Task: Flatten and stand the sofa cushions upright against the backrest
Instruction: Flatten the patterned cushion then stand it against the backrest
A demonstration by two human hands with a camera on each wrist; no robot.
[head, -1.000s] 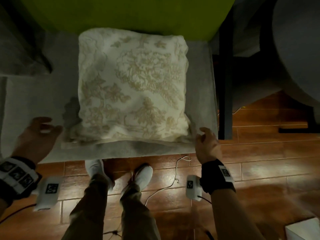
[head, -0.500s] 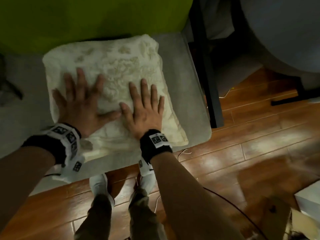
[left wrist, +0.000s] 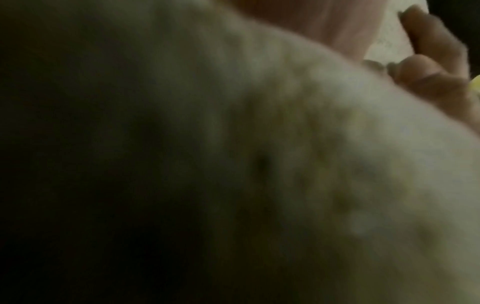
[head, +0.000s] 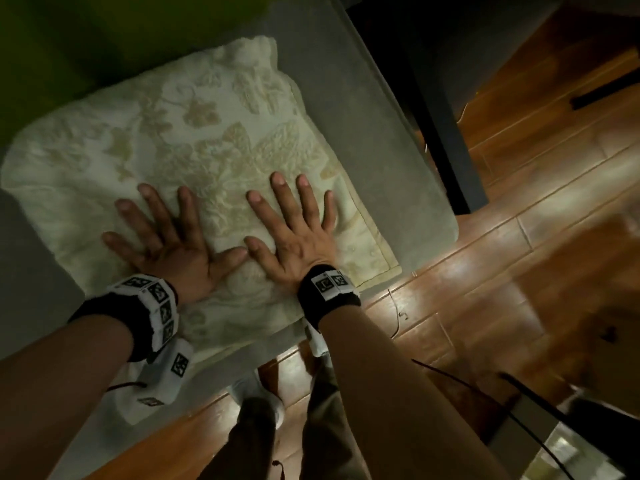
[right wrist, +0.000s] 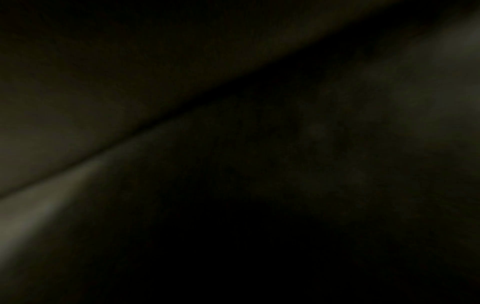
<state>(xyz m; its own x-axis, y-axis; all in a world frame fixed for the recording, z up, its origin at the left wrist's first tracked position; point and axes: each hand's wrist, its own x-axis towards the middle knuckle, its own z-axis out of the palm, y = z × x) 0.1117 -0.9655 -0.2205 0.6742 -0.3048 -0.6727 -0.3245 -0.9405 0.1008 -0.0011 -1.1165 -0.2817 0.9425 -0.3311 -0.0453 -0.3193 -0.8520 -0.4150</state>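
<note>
My left hand (head: 173,244) and right hand (head: 294,237) press flat, fingers (head: 277,188) spread and gripping nothing, on the cushion's (head: 194,133) near half. It lies flat on the seat (head: 363,133); the backrest (head: 86,39) lies beyond its far edge.

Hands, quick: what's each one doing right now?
Left hand: open, fingers spread, pressing flat on the cushion.
Right hand: open, also flat on the cushion.
</note>
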